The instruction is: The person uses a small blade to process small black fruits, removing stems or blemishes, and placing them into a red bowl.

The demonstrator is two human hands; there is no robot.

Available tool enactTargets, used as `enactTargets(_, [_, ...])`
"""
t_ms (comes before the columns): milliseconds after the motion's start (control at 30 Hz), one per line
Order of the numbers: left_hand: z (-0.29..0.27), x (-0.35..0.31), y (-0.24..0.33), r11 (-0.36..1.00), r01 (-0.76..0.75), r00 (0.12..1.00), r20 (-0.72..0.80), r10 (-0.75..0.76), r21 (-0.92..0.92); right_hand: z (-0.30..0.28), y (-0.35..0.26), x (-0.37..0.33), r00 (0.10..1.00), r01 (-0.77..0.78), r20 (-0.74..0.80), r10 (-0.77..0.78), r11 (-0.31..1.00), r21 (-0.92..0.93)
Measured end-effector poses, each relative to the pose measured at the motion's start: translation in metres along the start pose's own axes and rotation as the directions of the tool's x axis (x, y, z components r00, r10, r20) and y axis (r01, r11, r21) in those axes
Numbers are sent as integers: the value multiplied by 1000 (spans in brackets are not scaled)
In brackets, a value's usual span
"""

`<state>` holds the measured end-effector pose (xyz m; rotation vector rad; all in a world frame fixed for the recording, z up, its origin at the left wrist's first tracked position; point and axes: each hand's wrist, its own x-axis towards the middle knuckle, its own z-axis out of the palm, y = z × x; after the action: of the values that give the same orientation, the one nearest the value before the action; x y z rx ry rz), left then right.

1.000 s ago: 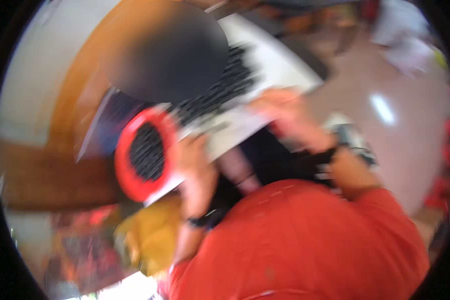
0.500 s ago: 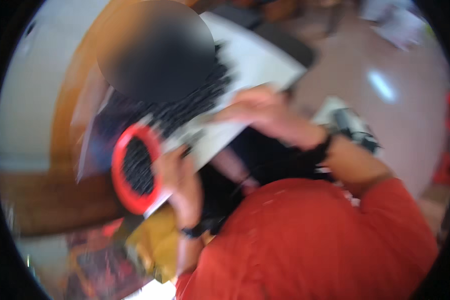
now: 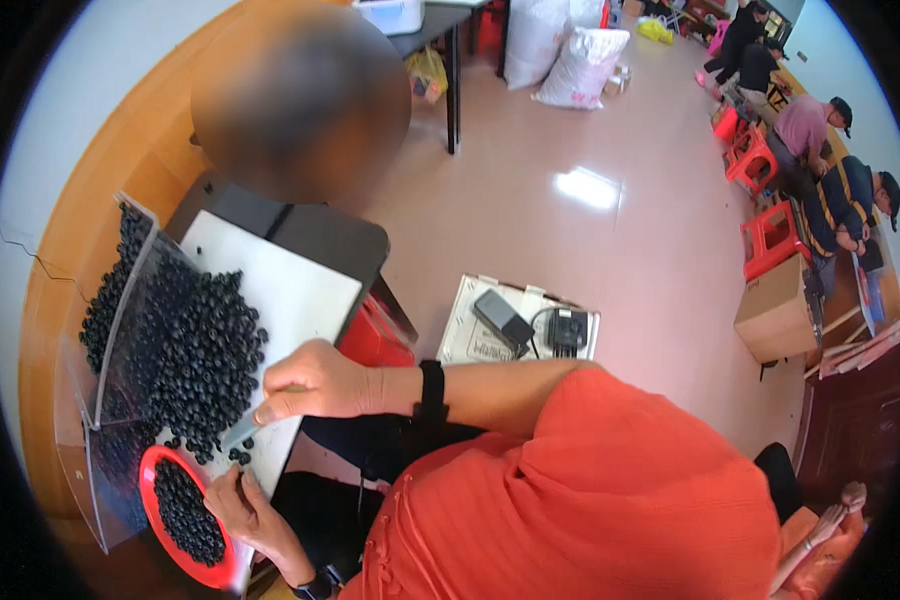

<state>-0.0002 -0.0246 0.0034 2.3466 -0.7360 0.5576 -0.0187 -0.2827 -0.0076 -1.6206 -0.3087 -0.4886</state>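
My right hand (image 3: 315, 382) is closed around a slim, pale grey-blue blade-like tool (image 3: 238, 432). Its tip points down at a few loose beads on the white board (image 3: 295, 290). Beside that tip lies a big heap of small, round, shiny black beads (image 3: 210, 350). Below it, my left hand (image 3: 245, 510) has its fingers curled and pinched together near some stray beads (image 3: 240, 456); whatever is between them cannot be made out. A red-rimmed round dish (image 3: 153, 475) full of black beads (image 3: 185, 515) sits against the left hand.
A clear plastic guard (image 3: 120, 310) stands along the left side of the heap, with more beads behind it. Past the board is a dark table (image 3: 335, 245) with a red stool (image 3: 375, 335) below. On the floor, a carton (image 3: 460, 335) carries a black device. Several people sit working at far right.
My view has swung, so the board and dish now appear lower and further left. The blur is gone, and the tool in my right hand shows clearly near the beads.
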Motion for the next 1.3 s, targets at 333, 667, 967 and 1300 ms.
enactTargets(333, [-1, -3, 9, 998, -42, 998, -43, 44, 46, -9, -2, 0, 997, -59, 40, 59, 998, -9])
enactTargets(667, [-10, -12, 3, 998, 51, 986, -156, -56, -36, -14, -18, 1, 987, -139, 85, 139, 990, 0])
enactTargets(967, [5, 4, 3, 993, 13, 988, -152, 5, 118, -5, -13, -3, 995, -94, 45, 92, 995, 37])
enactTargets(1300, [4, -1, 1, 961, -93, 980, -148, 135, 262, -14, 0, -5, 995, 16, 93, -18, 1000, 27])
